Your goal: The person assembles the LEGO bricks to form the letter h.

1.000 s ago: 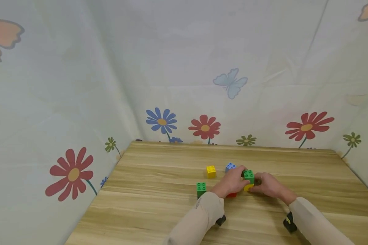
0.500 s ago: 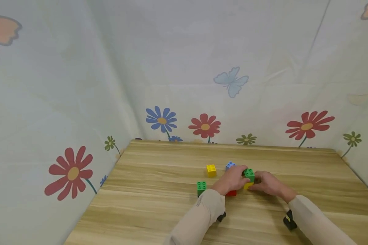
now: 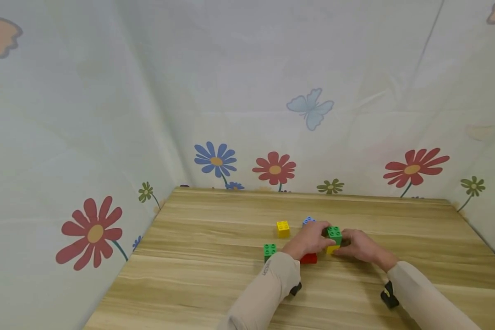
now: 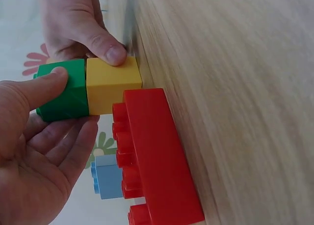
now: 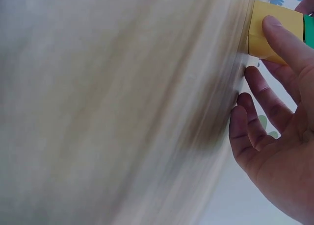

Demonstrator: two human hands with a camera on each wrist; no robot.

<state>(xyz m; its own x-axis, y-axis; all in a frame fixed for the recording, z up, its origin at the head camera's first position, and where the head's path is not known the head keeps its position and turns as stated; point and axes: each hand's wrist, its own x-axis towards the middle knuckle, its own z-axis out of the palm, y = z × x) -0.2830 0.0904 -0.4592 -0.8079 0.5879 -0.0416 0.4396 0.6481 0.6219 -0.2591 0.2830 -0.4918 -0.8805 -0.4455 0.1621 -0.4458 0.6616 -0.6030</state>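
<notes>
A green toy brick (image 4: 68,90) sits on top of a yellow toy brick (image 4: 114,85), the two stacked upright on the table. My left hand (image 3: 310,239) pinches the green brick between thumb and fingers. From the other side my right hand (image 3: 362,246) grips the yellow brick, its thumb on the near face in the right wrist view, while the other fingers curl loosely near the table. Just beside the stack in the left wrist view lies a long red brick (image 4: 159,156), studs up. In the head view the left hand hides most of that red brick.
A blue brick (image 3: 309,221) stands behind my left hand, partly covered. Farther left are a second yellow brick (image 3: 283,228) and, beside the left sleeve, another green brick (image 3: 269,250). The wooden table (image 3: 181,275) ends at a flower-printed cloth (image 3: 239,114).
The head view has shifted slightly. Both hands keep their hold on the green and yellow bricks, and the surrounding bricks stay where they were.
</notes>
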